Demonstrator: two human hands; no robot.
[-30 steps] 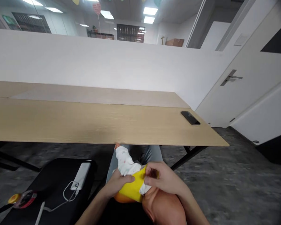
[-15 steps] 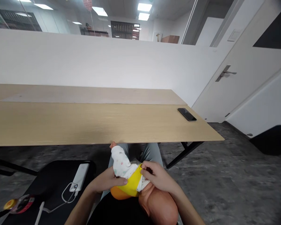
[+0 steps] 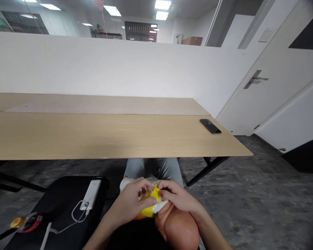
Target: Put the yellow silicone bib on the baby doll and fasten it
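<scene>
A baby doll [image 3: 181,225] lies across my lap with its bald head toward the lower right. It wears a white garment [image 3: 160,205] and a yellow bib [image 3: 148,211]. My right hand [image 3: 176,196] pinches the bib's upper edge between thumb and fingertips, close to the doll's neck. Over the doll's body is my left hand [image 3: 135,201], its thumb on the yellow cloth and its curled fingers apart from the thumb, near the same edge. Much of the doll's body and its arm are hidden behind my left hand.
A wooden table [image 3: 106,137] stands ahead, with a black phone [image 3: 210,126] near its right end. At left, a black chair [image 3: 65,194] bears a white power bank [image 3: 90,194] with a cable and a roll of tape [image 3: 31,222]. A door [image 3: 276,90] is at right.
My left hand has moved from the doll's side up and right to the bib's edge, near my right hand. My right hand still pinches the bib. The doll's raised arm is now covered.
</scene>
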